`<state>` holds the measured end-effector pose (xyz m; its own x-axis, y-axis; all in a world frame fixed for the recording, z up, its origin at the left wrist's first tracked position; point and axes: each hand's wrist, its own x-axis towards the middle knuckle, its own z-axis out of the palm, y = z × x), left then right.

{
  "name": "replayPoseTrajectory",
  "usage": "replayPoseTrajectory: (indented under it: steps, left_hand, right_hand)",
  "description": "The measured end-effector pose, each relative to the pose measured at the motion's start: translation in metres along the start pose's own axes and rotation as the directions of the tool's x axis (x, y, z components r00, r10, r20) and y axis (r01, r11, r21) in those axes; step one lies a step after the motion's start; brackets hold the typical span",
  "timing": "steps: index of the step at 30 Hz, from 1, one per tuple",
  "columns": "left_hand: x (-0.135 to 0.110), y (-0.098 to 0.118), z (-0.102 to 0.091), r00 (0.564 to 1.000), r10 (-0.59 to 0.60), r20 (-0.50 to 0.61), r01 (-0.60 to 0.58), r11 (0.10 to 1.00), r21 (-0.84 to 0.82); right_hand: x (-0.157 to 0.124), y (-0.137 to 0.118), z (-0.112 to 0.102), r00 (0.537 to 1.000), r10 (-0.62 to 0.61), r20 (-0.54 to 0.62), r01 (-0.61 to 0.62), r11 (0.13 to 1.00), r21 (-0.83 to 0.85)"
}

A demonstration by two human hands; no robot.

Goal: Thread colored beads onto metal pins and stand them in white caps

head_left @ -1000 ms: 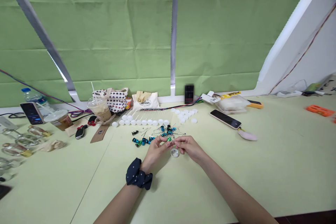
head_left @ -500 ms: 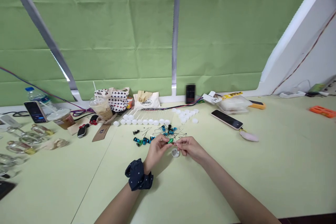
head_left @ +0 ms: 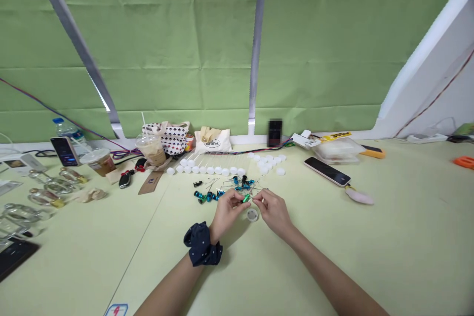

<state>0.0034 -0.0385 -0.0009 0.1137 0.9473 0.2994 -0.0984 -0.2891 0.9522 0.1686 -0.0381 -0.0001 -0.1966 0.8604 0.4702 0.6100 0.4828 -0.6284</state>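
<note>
Between the thumb and fingers of my left hand (head_left: 226,209) is a small shiny green metal part (head_left: 246,198). My right hand (head_left: 273,211) is pinched close beside it on what looks like a thin metal wire, mostly covered by the fingertips. Just below both hands a small round white piece with holes (head_left: 252,215) lies on the table. Several blue and black metal parts (head_left: 211,196) are scattered left of my left hand, and more blue parts (head_left: 237,181) lie beyond it among thin bent wires.
White round-ended sticks (head_left: 210,171) lie in a row behind the parts, with white discs (head_left: 264,162) to their right. A phone (head_left: 327,171) lies at right. Drink cups (head_left: 151,150), a car key (head_left: 126,179) and glass bottles (head_left: 46,197) stand or lie leftward.
The view has shifted slightly left, so most things appear further right. My right fingertips have drawn a little apart from the green part, which now tilts more upright in my left hand.
</note>
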Motion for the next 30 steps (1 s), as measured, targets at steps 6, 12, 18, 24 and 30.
replayPoseTrajectory:
  steps: [6,12,18,24,30]
  left_hand:
    - [-0.002,-0.004,0.000,0.997,0.063,0.048,-0.070,0.985,0.155]
    - [-0.004,-0.002,0.001,0.994,0.078,0.074,-0.091,0.976,0.198]
    - [-0.003,0.000,-0.001,0.992,0.097,0.075,-0.112,0.968,0.224]
    - [-0.002,-0.004,-0.003,0.990,0.097,0.103,-0.122,0.957,0.263]
    - [-0.004,-0.005,-0.003,0.987,0.067,0.146,-0.105,0.957,0.272]
  right_hand:
    - [0.002,0.005,-0.001,1.000,0.023,0.008,-0.024,0.995,0.096]
    - [0.000,0.009,0.005,0.988,0.142,0.053,-0.146,0.987,0.071]
    - [-0.002,0.005,0.006,0.985,0.142,0.097,-0.158,0.969,0.192]
    - [-0.002,0.005,-0.001,0.986,0.015,0.168,-0.035,0.992,0.118]
    - [-0.003,0.013,-0.001,0.997,0.025,0.076,-0.018,0.995,-0.094]
